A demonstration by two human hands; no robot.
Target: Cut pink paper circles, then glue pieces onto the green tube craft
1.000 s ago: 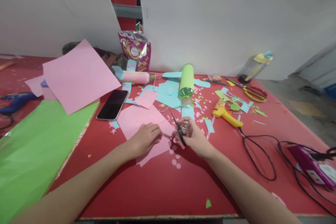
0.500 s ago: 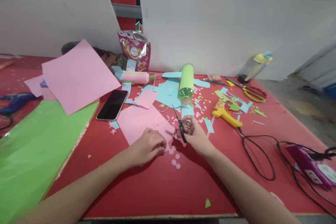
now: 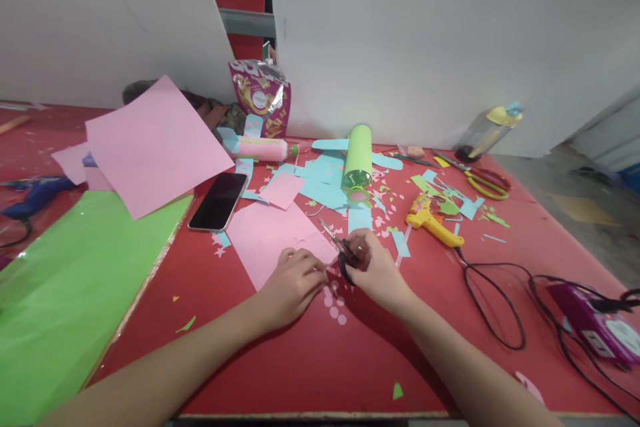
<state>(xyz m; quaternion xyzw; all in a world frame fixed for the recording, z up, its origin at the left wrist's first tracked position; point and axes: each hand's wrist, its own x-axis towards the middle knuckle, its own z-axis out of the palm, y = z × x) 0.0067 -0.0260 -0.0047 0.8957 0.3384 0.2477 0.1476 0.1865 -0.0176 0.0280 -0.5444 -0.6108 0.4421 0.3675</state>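
My right hand (image 3: 373, 267) grips small black-handled scissors (image 3: 345, 255), their blades pointing away to the upper left. My left hand (image 3: 295, 283) is closed, with its fingertips pinching what looks like a small bit of pink paper (image 3: 330, 267) beside the scissor handles. Its exact shape is hard to make out. Beneath and beyond my left hand lies a pink sheet (image 3: 275, 237). Several small pale pink paper circles (image 3: 335, 311) rest on the red table just below the hands.
A green-wrapped bottle (image 3: 359, 153) and a pink-wrapped bottle (image 3: 260, 148) with blue paper fins stand behind paper scraps. A phone (image 3: 219, 201) lies left. To the right are a yellow glue gun (image 3: 434, 225), its cord, a purple power strip (image 3: 595, 323) and larger scissors (image 3: 483, 180).
My left hand has come off the pink sheet and moved right and nearer, close to the scissors. My right hand has turned the scissors, so the handle loops now show.
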